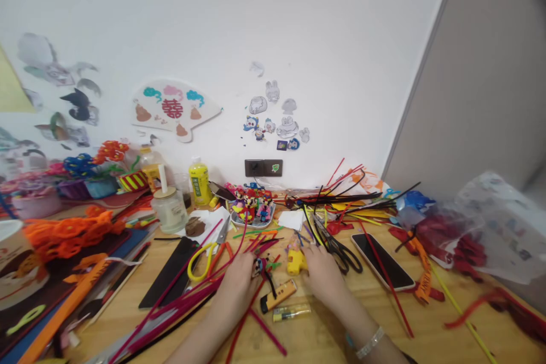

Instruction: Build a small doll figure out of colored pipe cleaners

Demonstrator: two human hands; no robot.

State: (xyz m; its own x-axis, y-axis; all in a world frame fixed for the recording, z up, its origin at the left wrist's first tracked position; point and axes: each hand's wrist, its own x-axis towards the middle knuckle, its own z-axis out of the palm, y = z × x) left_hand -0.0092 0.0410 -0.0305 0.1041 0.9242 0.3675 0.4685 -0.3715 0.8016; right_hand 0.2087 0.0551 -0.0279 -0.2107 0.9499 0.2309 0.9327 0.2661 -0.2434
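My left hand (pixel 236 284) rests on the wooden table (pixel 324 335) with its fingers curled round a small multicoloured pipe-cleaner figure (pixel 260 266). My right hand (pixel 322 273) lies just right of it, fingers pinched on a small yellow piece (pixel 295 261). A bracelet sits on my right wrist (pixel 370 342). Between the hands lie an orange-and-black lighter (pixel 278 296) and a yellow lighter (pixel 292 313). Red and magenta pipe cleaners (pixel 183 301) run under my left forearm.
Yellow-handled scissors (pixel 205 256) and black scissors (pixel 339 250) lie close by. A phone (pixel 387 261) lies at the right, a plastic bag (pixel 490 227) beyond it. A tray of small figures (pixel 251 210), a yellow bottle (pixel 198 182) and a glass jar (pixel 169 210) stand behind. Orange craft flowers (pixel 68 233) at left.
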